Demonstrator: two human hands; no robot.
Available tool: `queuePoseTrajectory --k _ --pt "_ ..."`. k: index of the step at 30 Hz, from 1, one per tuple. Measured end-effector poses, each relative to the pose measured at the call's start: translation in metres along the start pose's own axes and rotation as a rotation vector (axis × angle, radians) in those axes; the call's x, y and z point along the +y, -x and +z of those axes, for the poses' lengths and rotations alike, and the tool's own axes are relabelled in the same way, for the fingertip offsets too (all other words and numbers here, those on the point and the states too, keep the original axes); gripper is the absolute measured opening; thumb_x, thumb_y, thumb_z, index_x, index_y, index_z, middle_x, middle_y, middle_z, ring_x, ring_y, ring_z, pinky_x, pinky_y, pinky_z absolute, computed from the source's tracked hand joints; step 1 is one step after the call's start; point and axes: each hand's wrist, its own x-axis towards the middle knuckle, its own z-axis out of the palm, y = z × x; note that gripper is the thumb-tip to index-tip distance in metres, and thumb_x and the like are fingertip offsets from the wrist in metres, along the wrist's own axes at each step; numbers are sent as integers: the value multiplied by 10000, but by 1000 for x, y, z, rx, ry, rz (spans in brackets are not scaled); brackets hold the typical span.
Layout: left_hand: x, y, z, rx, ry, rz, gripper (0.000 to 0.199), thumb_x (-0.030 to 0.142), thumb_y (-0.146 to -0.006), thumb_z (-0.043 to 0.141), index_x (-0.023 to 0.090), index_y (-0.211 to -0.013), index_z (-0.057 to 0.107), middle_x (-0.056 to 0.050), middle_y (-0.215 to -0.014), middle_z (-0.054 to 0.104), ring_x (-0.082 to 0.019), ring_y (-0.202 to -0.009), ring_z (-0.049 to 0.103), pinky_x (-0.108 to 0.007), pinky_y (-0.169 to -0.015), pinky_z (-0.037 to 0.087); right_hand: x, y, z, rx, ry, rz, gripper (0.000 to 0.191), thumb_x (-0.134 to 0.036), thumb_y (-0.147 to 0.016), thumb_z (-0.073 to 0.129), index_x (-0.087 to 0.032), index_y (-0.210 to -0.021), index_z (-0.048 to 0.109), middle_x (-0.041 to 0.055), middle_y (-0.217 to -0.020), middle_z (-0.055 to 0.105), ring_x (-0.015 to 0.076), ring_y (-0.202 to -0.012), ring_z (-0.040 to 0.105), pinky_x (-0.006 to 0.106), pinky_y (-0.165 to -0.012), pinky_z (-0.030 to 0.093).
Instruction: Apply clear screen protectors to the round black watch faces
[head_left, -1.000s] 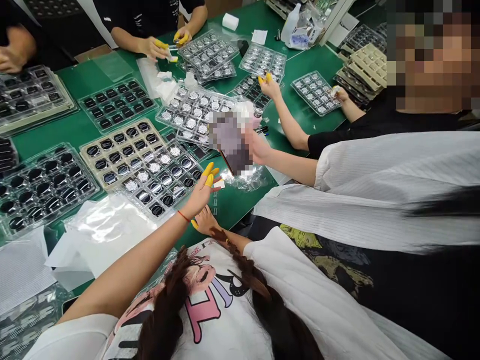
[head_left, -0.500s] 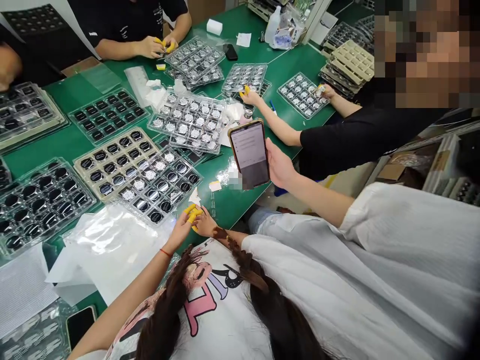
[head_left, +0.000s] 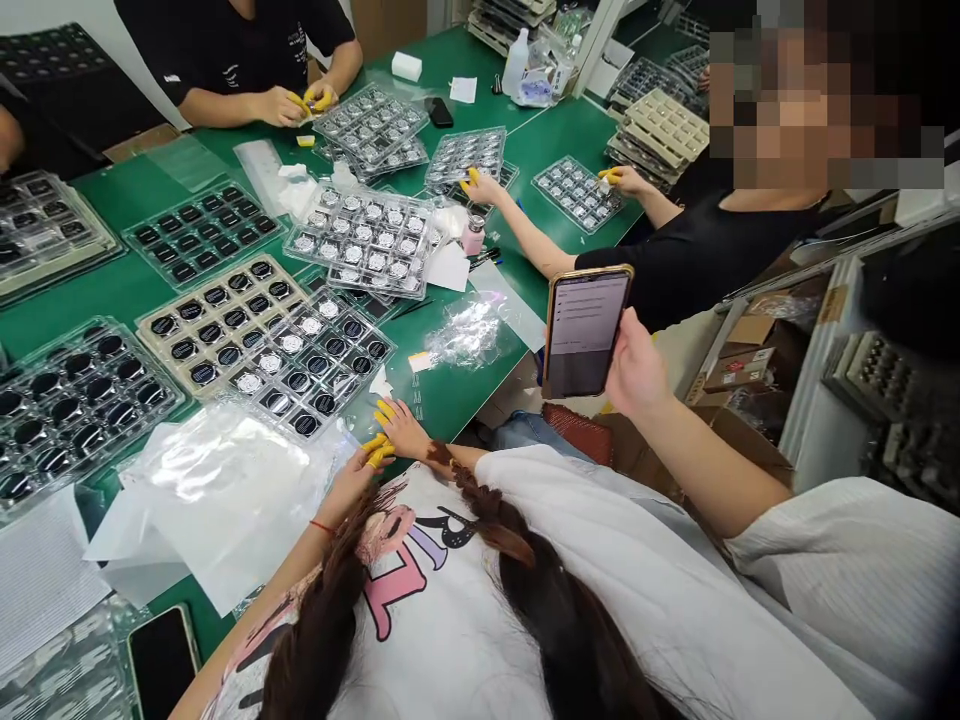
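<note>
My right hand [head_left: 636,368], in a white sleeve from the lower right, grips a smartphone [head_left: 584,330] with a gold-edged case. The phone stands tilted over the table's near edge, its lit screen showing lines of text. My left hand is not in view. Below the phone lies a crumpled clear plastic bag [head_left: 469,335]. A seated co-worker's hands [head_left: 375,455], with yellow finger cots, rest at the table edge, apart from mine.
The green-topped table [head_left: 97,290] holds several clear blister trays [head_left: 360,240] of round silver or black parts. A plastic sheet [head_left: 217,490] lies at lower left. Other co-workers work across the table. Cardboard boxes [head_left: 739,365] stand on the floor to the right.
My right hand and the smartphone have moved right, away from the trays. The view has swung, bringing more floor and boxes in at right. The seated co-worker's hands have separated.
</note>
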Motion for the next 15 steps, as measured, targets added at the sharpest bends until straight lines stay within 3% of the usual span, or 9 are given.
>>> queuePoseTrajectory --k 3,7,11,15 --pt "1 3 1 19 -8 16 501 314 -709 635 164 -1186 610 -120 -1212 730 -285 -1090 729 -496 -1057 522 -2 7 4 177 133 -70 377 -537 -983 485 -383 -1247 706 -78 -1346 665 267 -1414 531 562 -1281 371" --pt "6 4 3 44 -15 20 457 290 -720 638 175 -1162 625 -113 -1205 737 -271 -1049 737 -482 -1035 538 -1 20 9 149 149 -42 398 -551 -984 459 -391 -1253 706 -58 -1309 691 290 -1382 562 598 -1233 426" --pt "10 5 5 86 -7 26 380 248 -764 625 154 -1132 636 -117 -1179 735 -244 -1001 737 -458 -1015 541 1 32 11 164 170 -18 398 -527 -1004 418 -398 -1246 707 -86 -1365 652 258 -1447 493 557 -1269 397" --pt "22 12 4 92 13 56 303 286 -886 649 147 -1155 646 -97 -1133 720 -214 -972 711 -440 -963 561 -3 36 17 186 177 -41 408 -522 -1003 410 -392 -1249 707 -68 -1356 660 265 -1440 502 548 -1247 436"
